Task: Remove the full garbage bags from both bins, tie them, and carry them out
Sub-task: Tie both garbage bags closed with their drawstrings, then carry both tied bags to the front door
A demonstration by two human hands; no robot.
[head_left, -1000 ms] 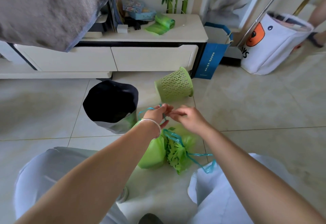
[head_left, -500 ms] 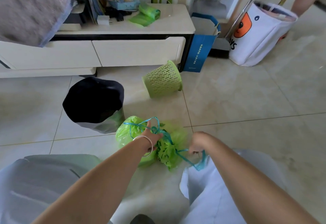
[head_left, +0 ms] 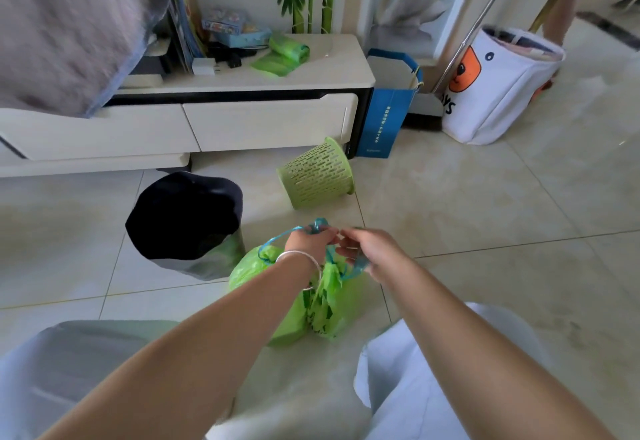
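Note:
A full green garbage bag (head_left: 249, 271) with a blue drawstring (head_left: 294, 230) sits on the tiled floor between my knees. My left hand (head_left: 308, 242), with a silver bracelet on the wrist, pinches the drawstring above the bag. Fingertip to fingertip with it, my right hand (head_left: 372, 252) grips another length of the same string. Left of the bag stands a grey bin (head_left: 194, 228) lined with a black bag. A green slotted bin (head_left: 317, 173) lies on its side behind the hands.
A white TV cabinet (head_left: 221, 124) runs along the back, with a roll of green bags (head_left: 287, 50) on top. A blue paper bag (head_left: 388, 107) and a white tote (head_left: 498, 86) stand at the right. Another person's leg (head_left: 561, 7) shows at far right.
My hands had pulled apart and down, the right one drawing the string out to the side. Now both have risen and met again above the bag.

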